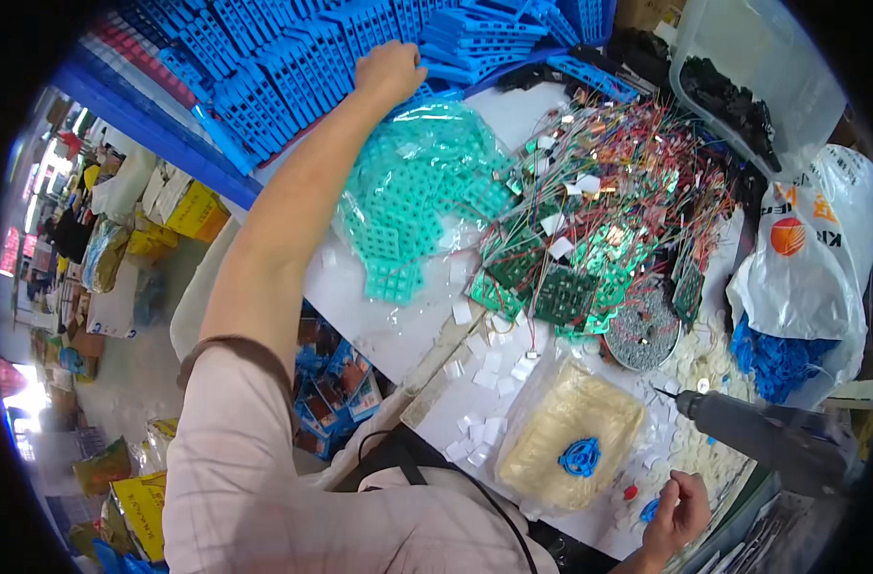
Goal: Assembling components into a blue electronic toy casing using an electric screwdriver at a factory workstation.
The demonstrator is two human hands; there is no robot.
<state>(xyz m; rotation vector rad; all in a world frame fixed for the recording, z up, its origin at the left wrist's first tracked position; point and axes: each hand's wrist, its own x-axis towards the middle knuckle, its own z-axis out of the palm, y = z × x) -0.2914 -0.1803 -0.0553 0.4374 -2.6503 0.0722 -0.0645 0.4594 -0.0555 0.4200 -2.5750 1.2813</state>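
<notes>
My left hand (391,73), with the arm stretched forward, is at the near edge of the piled blue slotted plastic parts (293,72). Its fingers are bent down, and whatever they hold is hidden. Low on the right, my right hand (680,517) has its fingers curled together; I cannot make out anything in them. Beside it lie a small blue part (650,510) and a small red piece (631,493). A cream, plastic-wrapped block (570,430) rests nearby, with a round blue openwork part (579,457) on top.
A clear bag of turquoise grid pieces (417,182) lies mid-table. Right of it are heaped green circuit boards with wires (589,249) and a round dish of grey bits (644,335). A grey electric screwdriver (762,430), a white plastic bag (805,249) and a clear bin (762,67) line the right.
</notes>
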